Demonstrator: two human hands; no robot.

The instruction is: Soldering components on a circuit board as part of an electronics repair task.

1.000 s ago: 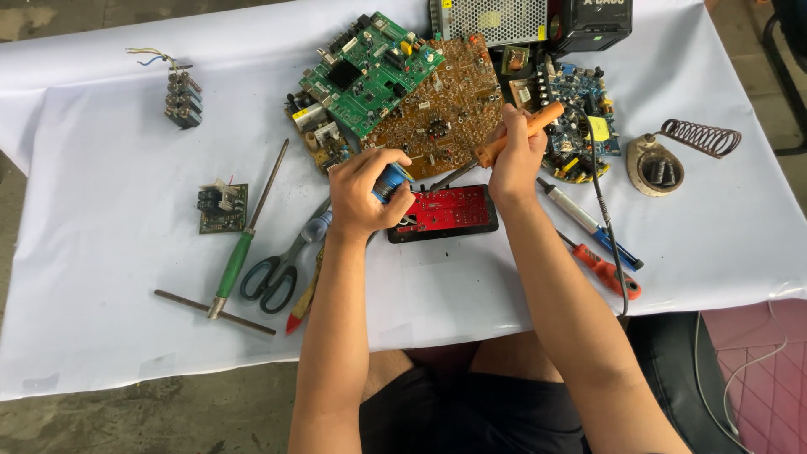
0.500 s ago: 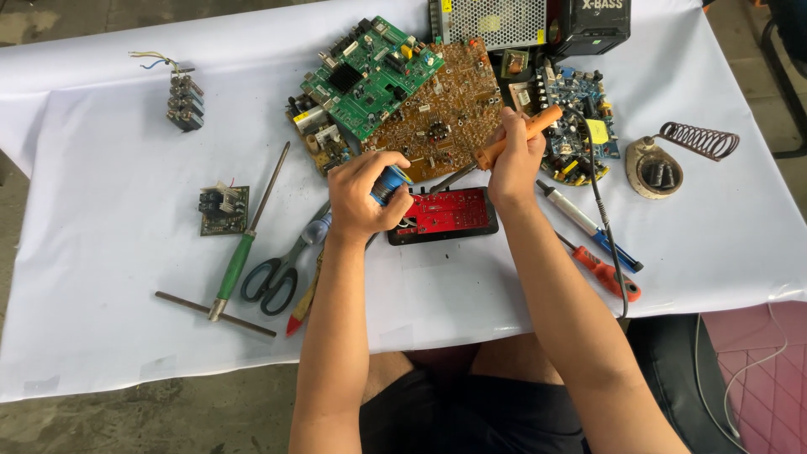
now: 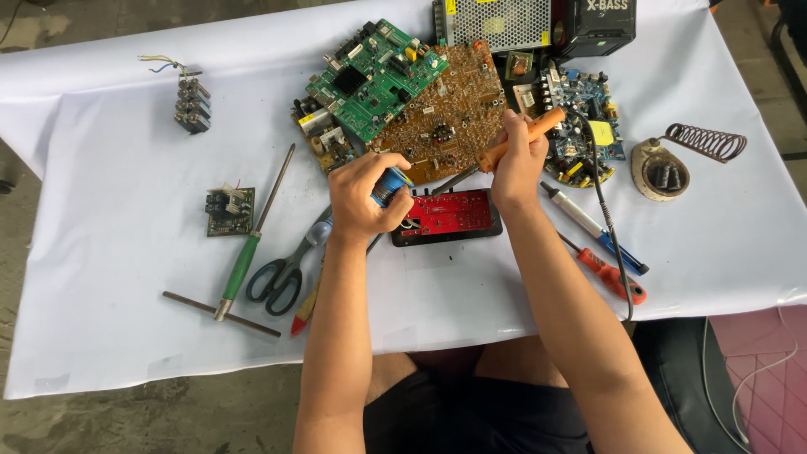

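Note:
My right hand (image 3: 519, 162) grips an orange-handled soldering iron (image 3: 521, 139), its metal tip angled down-left onto a small red circuit board (image 3: 450, 214) in a black frame. My left hand (image 3: 363, 195) is closed around a small blue spool of solder (image 3: 389, 183) just left of that red board, with the wire end near the iron's tip. The iron's black cord (image 3: 607, 227) trails down the right side of the table.
A brown board (image 3: 445, 109), a green board (image 3: 374, 76) and a blue board (image 3: 584, 126) lie behind the red one. Scissors (image 3: 286, 269), a green-handled screwdriver (image 3: 248, 252), red screwdrivers (image 3: 609, 273), a coiled iron stand (image 3: 681, 160) and a small board (image 3: 227, 210) rest on the white cloth (image 3: 109, 252).

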